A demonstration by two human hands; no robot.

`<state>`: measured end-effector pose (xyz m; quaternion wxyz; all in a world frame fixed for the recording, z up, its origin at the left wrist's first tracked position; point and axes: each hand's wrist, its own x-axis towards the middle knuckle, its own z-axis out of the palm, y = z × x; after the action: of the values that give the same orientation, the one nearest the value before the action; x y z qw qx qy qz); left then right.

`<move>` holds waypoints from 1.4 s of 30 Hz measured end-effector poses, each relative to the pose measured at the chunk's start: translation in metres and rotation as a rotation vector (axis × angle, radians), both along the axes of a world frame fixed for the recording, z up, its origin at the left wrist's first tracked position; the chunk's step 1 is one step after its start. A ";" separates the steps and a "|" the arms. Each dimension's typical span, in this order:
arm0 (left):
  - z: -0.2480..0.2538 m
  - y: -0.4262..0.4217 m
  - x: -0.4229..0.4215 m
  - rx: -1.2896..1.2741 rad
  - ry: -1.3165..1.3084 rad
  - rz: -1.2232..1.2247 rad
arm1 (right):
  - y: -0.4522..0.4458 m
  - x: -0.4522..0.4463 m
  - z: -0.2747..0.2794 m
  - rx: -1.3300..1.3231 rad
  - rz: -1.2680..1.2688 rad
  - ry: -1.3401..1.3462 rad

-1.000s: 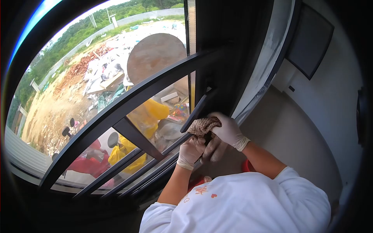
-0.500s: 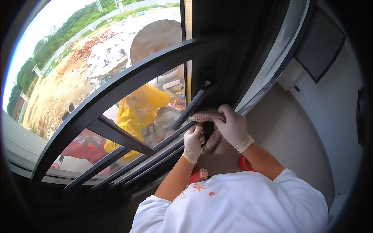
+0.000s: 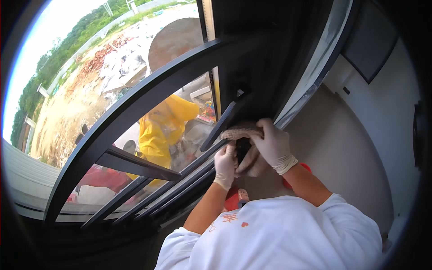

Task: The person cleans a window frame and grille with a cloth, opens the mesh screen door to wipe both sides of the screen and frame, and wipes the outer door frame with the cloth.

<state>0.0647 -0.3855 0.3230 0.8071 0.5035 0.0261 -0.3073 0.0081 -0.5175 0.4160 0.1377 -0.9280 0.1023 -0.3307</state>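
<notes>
The gloved right hand (image 3: 275, 145) grips a brown textured cloth (image 3: 243, 131). The gloved left hand (image 3: 225, 164) curls closed on its near side, beside a dark window handle (image 3: 218, 127).

A textured brownish cloth (image 3: 243, 131) is held bunched.

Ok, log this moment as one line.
left hand: at brown cloth, grip unclear | right hand: gripping same cloth | both gloved | beside: dark window frame
</notes>
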 end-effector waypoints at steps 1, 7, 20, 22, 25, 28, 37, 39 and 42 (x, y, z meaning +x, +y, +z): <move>-0.013 0.020 0.001 0.029 -0.015 -0.022 | 0.012 0.004 -0.007 0.047 0.011 0.100; -0.015 0.054 -0.018 0.172 -0.037 -0.039 | 0.032 0.004 -0.027 0.313 0.179 -0.020; 0.009 0.015 0.004 0.165 -0.152 0.005 | -0.005 -0.028 -0.052 0.561 0.104 0.255; 0.005 0.031 -0.006 0.225 -0.202 0.073 | 0.023 -0.019 -0.042 0.677 0.157 0.316; -0.018 0.061 -0.013 0.316 -0.318 0.127 | 0.036 -0.006 -0.063 0.777 0.265 0.293; -0.003 0.069 -0.017 0.249 -0.271 0.007 | 0.028 -0.021 -0.056 0.823 0.387 0.349; -0.021 0.058 -0.019 -0.131 -0.290 -0.318 | 0.007 -0.077 -0.026 0.592 0.646 0.381; -0.033 0.067 -0.036 -0.012 -0.104 -0.420 | 0.004 -0.082 -0.024 0.615 0.593 0.218; -0.039 0.079 -0.051 -0.104 -0.057 -0.488 | -0.005 -0.080 -0.010 0.819 0.332 0.090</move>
<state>0.0134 -0.3066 0.2841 0.7343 0.4612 -0.1349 -0.4795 -0.0718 -0.5222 0.4060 0.5406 -0.8143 0.0806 -0.1954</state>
